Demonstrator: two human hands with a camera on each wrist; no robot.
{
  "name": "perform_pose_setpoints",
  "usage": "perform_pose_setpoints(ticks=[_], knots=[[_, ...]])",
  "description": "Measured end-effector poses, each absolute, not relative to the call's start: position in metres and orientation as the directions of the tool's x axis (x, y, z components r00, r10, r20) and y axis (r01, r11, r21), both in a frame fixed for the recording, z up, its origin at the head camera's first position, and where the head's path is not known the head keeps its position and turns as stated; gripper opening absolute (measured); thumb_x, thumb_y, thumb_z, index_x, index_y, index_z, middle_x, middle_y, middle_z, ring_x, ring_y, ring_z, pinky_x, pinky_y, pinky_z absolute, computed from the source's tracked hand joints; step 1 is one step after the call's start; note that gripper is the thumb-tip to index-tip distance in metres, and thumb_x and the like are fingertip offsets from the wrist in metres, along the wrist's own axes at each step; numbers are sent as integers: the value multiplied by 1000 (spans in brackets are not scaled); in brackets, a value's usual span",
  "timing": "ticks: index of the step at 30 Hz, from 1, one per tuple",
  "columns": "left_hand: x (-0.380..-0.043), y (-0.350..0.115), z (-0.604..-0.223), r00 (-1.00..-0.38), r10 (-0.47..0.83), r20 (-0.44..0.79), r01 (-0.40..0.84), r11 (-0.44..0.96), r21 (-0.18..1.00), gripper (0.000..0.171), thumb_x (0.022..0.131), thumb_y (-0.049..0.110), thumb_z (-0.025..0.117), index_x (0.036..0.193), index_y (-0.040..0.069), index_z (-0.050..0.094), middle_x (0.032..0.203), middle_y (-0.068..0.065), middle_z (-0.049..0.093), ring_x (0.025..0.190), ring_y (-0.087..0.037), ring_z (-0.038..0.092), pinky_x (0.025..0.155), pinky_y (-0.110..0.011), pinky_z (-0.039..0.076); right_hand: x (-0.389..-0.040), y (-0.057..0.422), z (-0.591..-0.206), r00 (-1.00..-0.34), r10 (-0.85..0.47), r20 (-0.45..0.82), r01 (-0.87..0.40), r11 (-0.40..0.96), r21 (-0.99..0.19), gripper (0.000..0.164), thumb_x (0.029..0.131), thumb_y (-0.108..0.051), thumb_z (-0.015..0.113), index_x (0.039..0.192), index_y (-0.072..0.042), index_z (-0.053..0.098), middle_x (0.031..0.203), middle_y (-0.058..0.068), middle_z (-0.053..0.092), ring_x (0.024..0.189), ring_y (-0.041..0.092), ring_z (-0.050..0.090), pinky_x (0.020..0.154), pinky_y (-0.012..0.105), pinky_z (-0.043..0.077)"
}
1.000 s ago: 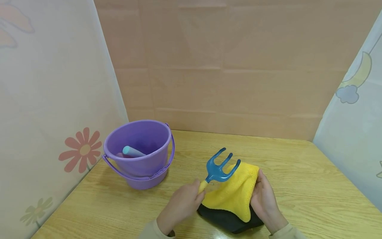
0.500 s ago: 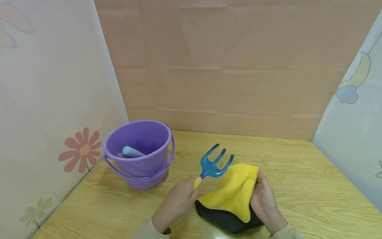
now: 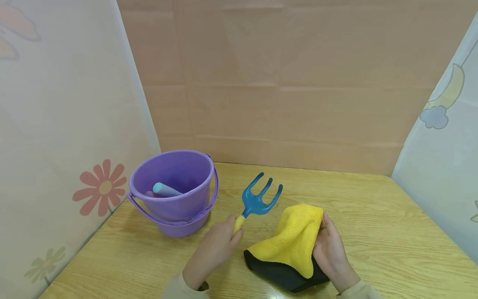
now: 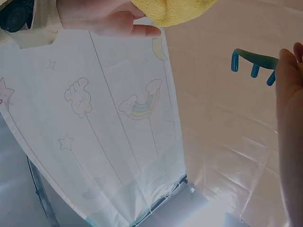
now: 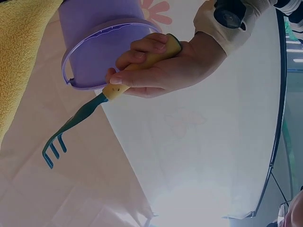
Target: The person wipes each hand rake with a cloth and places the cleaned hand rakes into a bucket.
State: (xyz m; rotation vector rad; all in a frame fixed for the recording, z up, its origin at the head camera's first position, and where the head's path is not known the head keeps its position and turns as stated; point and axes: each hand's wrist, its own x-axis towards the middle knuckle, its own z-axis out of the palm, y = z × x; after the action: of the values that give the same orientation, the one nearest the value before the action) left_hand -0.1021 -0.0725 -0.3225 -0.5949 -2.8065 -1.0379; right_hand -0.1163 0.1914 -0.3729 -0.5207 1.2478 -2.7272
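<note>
Left hand [image 3: 213, 247] curled round handle [image 3: 239, 224] of fork [image 3: 254, 203], which hangs over table [image 3: 377, 220] between bucket [image 3: 181, 209] and cloth [image 3: 293, 238]. Right hand [image 3: 331, 254] at cloth's raised edge, fingers partly hidden; cannot tell whether they pinch.

The round purple bucket [image 3: 177, 211] is smooth plastic. Right of it, the blue three-pronged fork [image 3: 254, 204] looks shiny; the yellow-and-black cloth [image 3: 293, 241] is fuzzy where yellow. Under the bucket, the tan tabletop [image 3: 392, 228] looks wooden.
</note>
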Motion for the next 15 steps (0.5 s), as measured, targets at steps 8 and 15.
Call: perform_pose_setpoints(ticks=[8, 15], knots=[[-104, -80, -320, -931, 307, 195, 357, 663, 658, 13, 91, 15, 51, 84, 7, 43, 59, 3, 34, 46, -8, 34, 40, -21, 29, -115, 191, -372, -949, -224, 223, -23, -655, -755, 36, 102, -33, 18, 109, -13, 47, 108, -4, 50, 103, 8, 49, 89, 23, 40], [-104, -85, -317, -933, 280, 224, 354, 617, 703, 23, 92, 17, 51, 107, -1, 48, 61, 3, 41, 46, -7, 38, 40, -22, 33, -116, 190, -372, -951, -213, 224, -34, -647, -762, 38, 102, -32, 18, 107, -13, 50, 107, -4, 50, 100, 7, 49, 88, 22, 40]])
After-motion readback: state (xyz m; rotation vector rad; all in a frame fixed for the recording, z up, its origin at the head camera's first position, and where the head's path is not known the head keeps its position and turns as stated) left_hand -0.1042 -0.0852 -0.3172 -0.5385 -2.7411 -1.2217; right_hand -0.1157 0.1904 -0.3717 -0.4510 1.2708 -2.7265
